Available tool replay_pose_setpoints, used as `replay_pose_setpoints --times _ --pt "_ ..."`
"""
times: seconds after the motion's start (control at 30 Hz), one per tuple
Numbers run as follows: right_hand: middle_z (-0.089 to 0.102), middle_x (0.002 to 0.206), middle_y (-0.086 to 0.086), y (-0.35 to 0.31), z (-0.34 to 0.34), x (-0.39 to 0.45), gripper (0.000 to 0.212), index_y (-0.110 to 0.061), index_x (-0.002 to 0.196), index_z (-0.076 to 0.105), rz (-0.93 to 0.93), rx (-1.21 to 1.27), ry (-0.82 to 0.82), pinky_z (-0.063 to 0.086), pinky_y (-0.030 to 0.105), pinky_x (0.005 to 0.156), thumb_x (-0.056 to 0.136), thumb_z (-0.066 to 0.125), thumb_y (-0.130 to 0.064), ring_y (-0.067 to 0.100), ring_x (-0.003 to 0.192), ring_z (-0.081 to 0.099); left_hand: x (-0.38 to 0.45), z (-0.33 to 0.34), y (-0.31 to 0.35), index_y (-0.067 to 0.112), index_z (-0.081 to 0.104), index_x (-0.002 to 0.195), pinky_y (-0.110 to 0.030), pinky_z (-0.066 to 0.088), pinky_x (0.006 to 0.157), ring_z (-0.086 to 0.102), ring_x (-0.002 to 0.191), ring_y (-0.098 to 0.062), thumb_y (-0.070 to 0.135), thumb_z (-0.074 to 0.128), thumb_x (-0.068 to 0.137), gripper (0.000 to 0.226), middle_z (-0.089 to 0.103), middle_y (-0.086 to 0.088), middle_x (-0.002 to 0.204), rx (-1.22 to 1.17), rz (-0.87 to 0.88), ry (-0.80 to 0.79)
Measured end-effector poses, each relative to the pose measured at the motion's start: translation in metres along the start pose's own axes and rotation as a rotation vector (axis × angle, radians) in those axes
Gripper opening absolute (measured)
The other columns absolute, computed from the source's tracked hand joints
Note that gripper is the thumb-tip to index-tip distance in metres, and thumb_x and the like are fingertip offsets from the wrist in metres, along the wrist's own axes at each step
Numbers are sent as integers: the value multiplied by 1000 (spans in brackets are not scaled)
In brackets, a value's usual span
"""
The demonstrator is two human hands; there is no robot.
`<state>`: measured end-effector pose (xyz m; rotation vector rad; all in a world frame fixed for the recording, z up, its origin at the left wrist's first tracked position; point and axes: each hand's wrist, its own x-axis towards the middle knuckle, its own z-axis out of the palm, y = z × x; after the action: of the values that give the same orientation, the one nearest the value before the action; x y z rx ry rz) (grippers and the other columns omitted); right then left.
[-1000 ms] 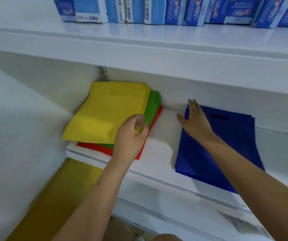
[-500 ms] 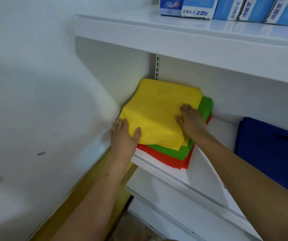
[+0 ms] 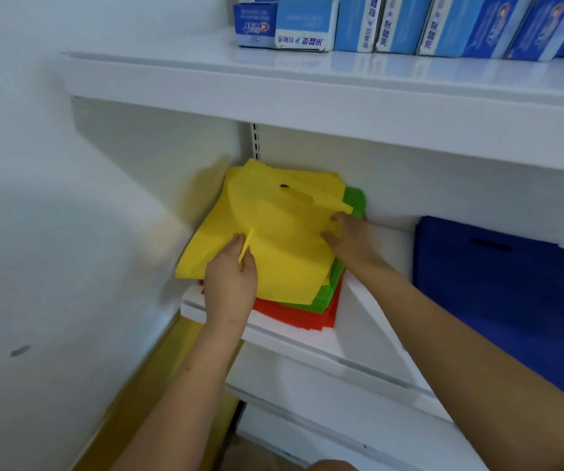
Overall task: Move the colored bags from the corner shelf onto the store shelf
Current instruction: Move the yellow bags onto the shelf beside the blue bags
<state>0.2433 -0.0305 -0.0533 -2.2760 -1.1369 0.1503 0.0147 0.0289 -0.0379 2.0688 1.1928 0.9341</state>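
A stack of flat bags lies in the left corner of the white shelf (image 3: 294, 338): yellow bags (image 3: 274, 229) on top, green bags (image 3: 328, 294) under them, red bags (image 3: 294, 314) at the bottom. My left hand (image 3: 231, 277) pinches a raised fold at the yellow bags' front left edge. My right hand (image 3: 348, 237) grips their right edge, and the top yellow layers are lifted and bent. Blue bags (image 3: 491, 294) lie flat further right on the same shelf.
A white wall (image 3: 70, 215) closes the corner on the left. The shelf above (image 3: 341, 86) carries a row of blue toothpaste boxes (image 3: 409, 22). Below are lower white shelf edges (image 3: 324, 416) and a yellow strip of floor (image 3: 144, 396).
My left hand went from the yellow bags' front corner to pinching a fold of them. My right hand slid further back along their right edge. The top yellow layers have risen and buckled.
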Motion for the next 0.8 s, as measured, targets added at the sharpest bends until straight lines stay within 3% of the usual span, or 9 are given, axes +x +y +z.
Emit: replay_pose_setpoints --times 0.1,0.17,0.2,0.27,0.37,0.47,0.6,0.73,0.8 --pt "54 134 13 5 -7 -13 60 -8 140 41 176 189 9 43 33 89 91 64 -36 32 120 52 -8 1 24 5 68 118 -32 47 78 64 87 -16 19 48 104 29 70 -17 99 -105 11 -37" --pt "60 127 11 15 -9 -12 45 -13 126 52 311 435 75 48 39 94 89 67 -34 30 113 58 -10 4 34 8 70 105 -19 42 59 56 66 -5 17 48 104 24 65 -5 78 -186 12 -121" --pt "63 121 11 18 -10 -13 30 -14 110 59 414 619 92 51 44 92 89 68 -32 29 105 62 -12 6 37 11 70 103 -14 41 61 55 65 -1 18 48 104 23 66 -4 80 -240 -5 -154" --pt "68 104 13 25 -15 -17 15 -12 86 62 603 882 84 56 43 81 89 67 -25 27 86 65 -14 9 39 17 70 98 -26 47 74 61 77 -12 18 49 104 22 71 -9 93 -323 -41 -188" --pt "66 77 11 39 -26 -23 14 0 89 68 629 845 125 53 33 65 89 59 -11 22 67 60 -23 12 45 26 69 101 -34 50 77 63 82 -13 16 47 104 24 72 3 94 -322 -44 -218" --pt "66 82 15 57 -49 -29 24 4 100 66 578 699 219 55 40 70 93 55 -17 21 70 57 -35 17 62 29 67 119 -31 51 93 63 96 -1 15 45 104 30 69 16 111 -418 -92 -258" --pt "62 85 6 93 -86 -42 23 -5 103 65 508 672 333 44 32 63 99 48 -21 18 72 54 -46 33 92 43 45 145 -26 35 110 44 131 2 13 47 103 51 46 24 145 -666 -152 -373" --pt "57 83 8 137 -125 -66 29 2 107 60 539 724 400 42 34 65 99 49 -23 20 73 50 -54 64 120 34 49 141 -36 52 89 62 116 -14 14 58 94 51 65 6 130 -1152 -397 -585" --pt "58 84 11 159 -145 -82 30 4 108 59 557 739 430 44 35 66 98 50 -22 22 73 52 -59 82 133 22 52 140 -34 49 79 60 106 -20 23 67 88 54 66 0 121 -1181 -450 -704"
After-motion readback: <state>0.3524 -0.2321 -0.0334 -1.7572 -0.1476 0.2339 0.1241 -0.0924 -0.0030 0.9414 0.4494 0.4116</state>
